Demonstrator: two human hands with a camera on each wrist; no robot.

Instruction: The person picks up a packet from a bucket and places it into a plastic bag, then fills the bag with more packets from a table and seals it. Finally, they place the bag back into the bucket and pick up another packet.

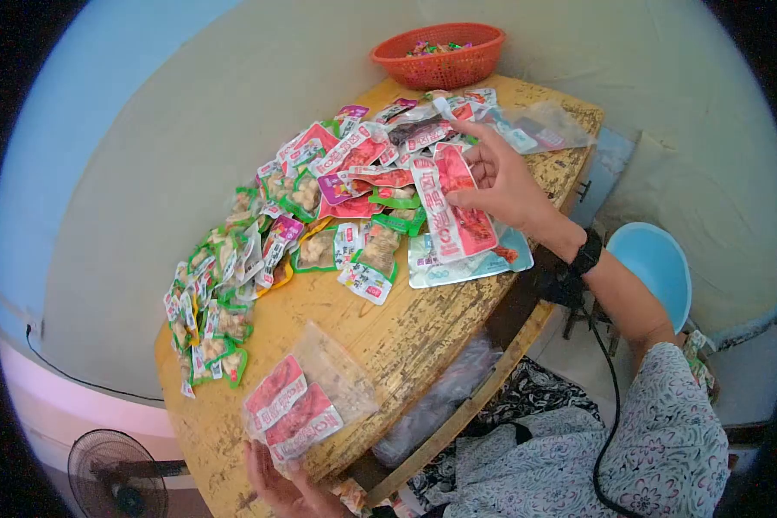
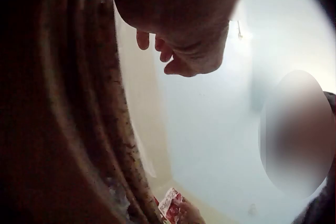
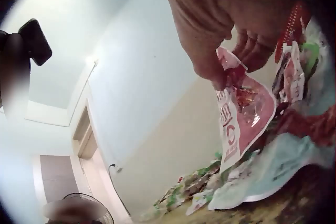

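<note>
My right hand (image 1: 508,186) pinches a red-and-white snack packet (image 1: 457,207) between thumb and fingers, and the packet hangs above a larger pale-blue pouch (image 1: 423,272). In the right wrist view the same packet (image 3: 244,113) bends under the thumb. At the table's front left, a clear plastic bag (image 1: 345,371) has two red-and-white packets (image 1: 289,406) in it. My left hand (image 1: 281,488) is at that bag's near edge, its fingers relaxed and apart. In the left wrist view the left hand (image 2: 178,29) shows loosely bent fingers, with no packet visible in them.
A long heap of small snack packets (image 1: 306,194) covers the back and left of the worn wooden table (image 1: 319,302). Behind it stands a red basket (image 1: 440,69) of small colourful pieces. A blue basin (image 1: 652,268) is at the right, and a fan (image 1: 116,475) at lower left.
</note>
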